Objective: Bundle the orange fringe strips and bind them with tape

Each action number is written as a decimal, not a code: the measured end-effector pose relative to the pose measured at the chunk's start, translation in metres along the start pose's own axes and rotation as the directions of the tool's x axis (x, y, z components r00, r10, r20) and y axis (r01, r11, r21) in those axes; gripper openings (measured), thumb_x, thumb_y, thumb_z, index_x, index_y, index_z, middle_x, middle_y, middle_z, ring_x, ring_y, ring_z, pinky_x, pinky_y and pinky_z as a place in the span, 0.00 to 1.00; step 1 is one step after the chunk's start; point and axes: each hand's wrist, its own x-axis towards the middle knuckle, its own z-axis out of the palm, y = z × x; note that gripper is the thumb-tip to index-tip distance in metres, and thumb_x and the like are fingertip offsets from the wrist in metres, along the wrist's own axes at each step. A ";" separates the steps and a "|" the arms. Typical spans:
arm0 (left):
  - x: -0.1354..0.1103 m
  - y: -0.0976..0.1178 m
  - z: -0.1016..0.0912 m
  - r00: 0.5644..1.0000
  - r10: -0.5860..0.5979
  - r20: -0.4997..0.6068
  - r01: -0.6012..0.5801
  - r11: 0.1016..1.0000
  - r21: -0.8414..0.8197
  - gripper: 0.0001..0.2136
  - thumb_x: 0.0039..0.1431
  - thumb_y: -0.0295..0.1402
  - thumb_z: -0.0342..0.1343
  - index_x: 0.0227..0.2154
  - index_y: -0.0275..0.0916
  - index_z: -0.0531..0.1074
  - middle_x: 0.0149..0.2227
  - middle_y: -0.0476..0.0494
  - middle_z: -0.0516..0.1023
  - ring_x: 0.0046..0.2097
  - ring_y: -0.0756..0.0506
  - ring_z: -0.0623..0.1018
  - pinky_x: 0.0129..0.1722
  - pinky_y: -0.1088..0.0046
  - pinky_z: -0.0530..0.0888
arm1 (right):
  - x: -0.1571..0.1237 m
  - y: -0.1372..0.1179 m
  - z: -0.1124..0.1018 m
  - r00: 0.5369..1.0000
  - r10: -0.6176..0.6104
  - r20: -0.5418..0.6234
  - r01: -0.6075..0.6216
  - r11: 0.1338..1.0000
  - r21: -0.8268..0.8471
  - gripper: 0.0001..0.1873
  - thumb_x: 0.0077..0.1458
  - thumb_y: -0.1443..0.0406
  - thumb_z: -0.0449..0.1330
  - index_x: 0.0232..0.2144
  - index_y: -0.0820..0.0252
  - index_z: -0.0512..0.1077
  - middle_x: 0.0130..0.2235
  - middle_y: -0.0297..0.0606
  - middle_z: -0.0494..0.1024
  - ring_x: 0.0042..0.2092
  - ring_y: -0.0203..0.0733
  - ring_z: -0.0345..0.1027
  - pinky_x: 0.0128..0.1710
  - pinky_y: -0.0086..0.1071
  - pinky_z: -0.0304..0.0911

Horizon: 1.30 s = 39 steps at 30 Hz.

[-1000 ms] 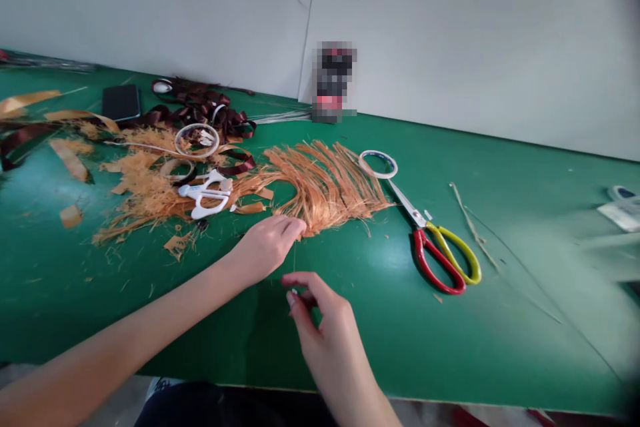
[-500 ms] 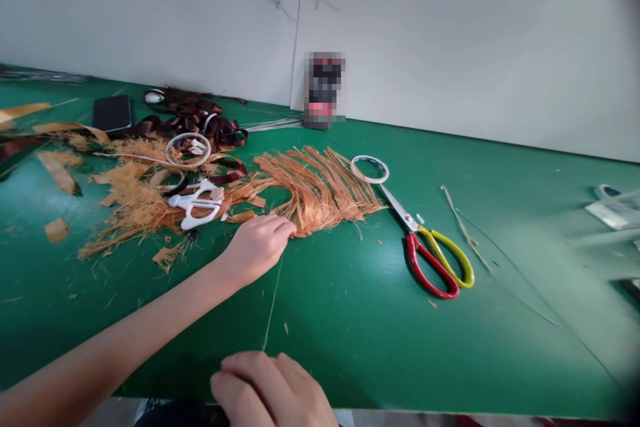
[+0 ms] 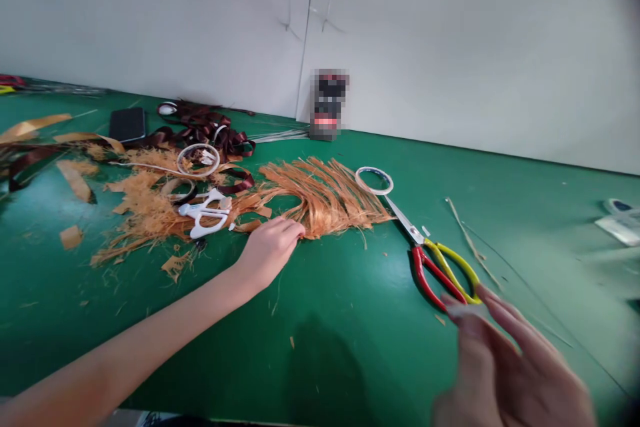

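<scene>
My left hand [image 3: 273, 248] is closed in a pinch at the near edge of a bundle of orange-brown raffia-like strands [image 3: 330, 203], which fan out to the right on the table. My right hand [image 3: 520, 367], a little blurred, reaches in at the lower right with thumb and fingers apart. Its fingertips are at the handles of large scissors [image 3: 420, 240], one handle red and one yellow; I cannot tell if they touch. The scissors lie with their blades toward a roll of clear tape [image 3: 375, 181]. A whitish blur shows by the thumb.
Left of the strands lie white scissors [image 3: 206, 213], another tape roll [image 3: 199, 160], frayed orange scraps [image 3: 143, 200] and dark brown ribbon [image 3: 200, 123]. A dark phone-like slab [image 3: 127, 124] lies behind. A pixelated box [image 3: 329, 105] stands against the white wall [image 3: 450, 47].
My right hand has swung from the near middle of the table to the scissors' handles on the right, and its fingers have spread. My left hand stays at the strands. The view has shifted slightly.
</scene>
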 end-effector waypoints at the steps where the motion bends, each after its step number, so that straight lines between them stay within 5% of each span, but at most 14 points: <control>1: 0.003 0.002 0.005 1.000 -0.004 -0.001 0.004 1.000 -0.022 0.09 0.59 0.20 0.47 0.34 0.36 0.71 0.33 0.45 0.78 0.38 0.45 0.77 0.38 0.67 0.75 | 0.005 0.002 0.010 0.996 0.002 -0.084 -0.003 1.000 -0.015 0.23 0.56 0.64 0.60 0.55 0.57 0.66 0.53 0.47 0.73 0.47 0.52 0.73 0.46 0.50 0.70; 7: 0.019 0.018 0.013 0.998 0.046 -0.045 -0.052 0.991 -0.123 0.19 0.55 0.17 0.44 0.50 0.34 0.65 0.54 0.38 0.70 0.54 0.46 0.72 0.51 0.67 0.73 | 0.018 0.004 0.054 0.991 0.124 -0.044 -0.122 0.992 0.042 0.21 0.51 0.62 0.64 0.49 0.59 0.72 0.49 0.46 0.77 0.42 0.48 0.76 0.47 0.47 0.71; 11: 0.019 0.024 -0.005 0.987 0.062 -0.151 -0.078 0.991 -0.104 0.16 0.56 0.20 0.46 0.46 0.37 0.69 0.50 0.39 0.71 0.51 0.41 0.70 0.50 0.58 0.71 | 0.034 -0.001 0.068 0.970 0.235 0.060 -0.242 0.954 0.176 0.12 0.50 0.61 0.64 0.36 0.60 0.75 0.46 0.46 0.78 0.41 0.47 0.76 0.44 0.43 0.73; 16: 0.015 0.022 -0.018 0.978 -0.040 -0.204 0.009 0.988 -0.152 0.08 0.63 0.33 0.51 0.42 0.40 0.72 0.46 0.43 0.74 0.49 0.43 0.70 0.50 0.59 0.67 | 0.052 -0.001 0.096 0.943 0.073 0.324 -0.170 0.945 0.281 0.05 0.52 0.63 0.63 0.33 0.56 0.75 0.45 0.41 0.78 0.47 0.45 0.73 0.49 0.44 0.68; 21: 0.014 0.021 -0.019 0.981 -0.052 -0.184 0.012 0.977 -0.214 0.05 0.63 0.29 0.51 0.35 0.40 0.72 0.45 0.44 0.74 0.48 0.44 0.71 0.48 0.61 0.67 | 0.048 0.005 0.110 0.869 -0.059 0.491 -0.125 0.935 0.333 0.07 0.54 0.65 0.62 0.36 0.48 0.78 0.50 0.36 0.73 0.56 0.45 0.64 0.57 0.45 0.59; 31: 0.014 0.025 -0.022 0.978 -0.029 -0.206 -0.005 0.987 -0.160 0.05 0.62 0.31 0.53 0.31 0.39 0.71 0.43 0.45 0.75 0.46 0.46 0.73 0.46 0.63 0.67 | 0.049 0.014 0.100 0.863 0.100 0.495 -0.308 0.881 0.360 0.06 0.47 0.64 0.66 0.32 0.51 0.80 0.41 0.39 0.77 0.47 0.45 0.70 0.48 0.43 0.67; 39: 0.016 0.019 -0.024 0.963 0.168 -0.211 -0.160 0.986 0.055 0.05 0.62 0.29 0.52 0.30 0.38 0.70 0.41 0.47 0.77 0.42 0.47 0.73 0.45 0.66 0.66 | 0.049 0.021 0.100 0.895 0.144 0.423 -0.309 0.884 0.351 0.06 0.42 0.64 0.69 0.27 0.54 0.80 0.34 0.37 0.78 0.40 0.43 0.71 0.39 0.39 0.70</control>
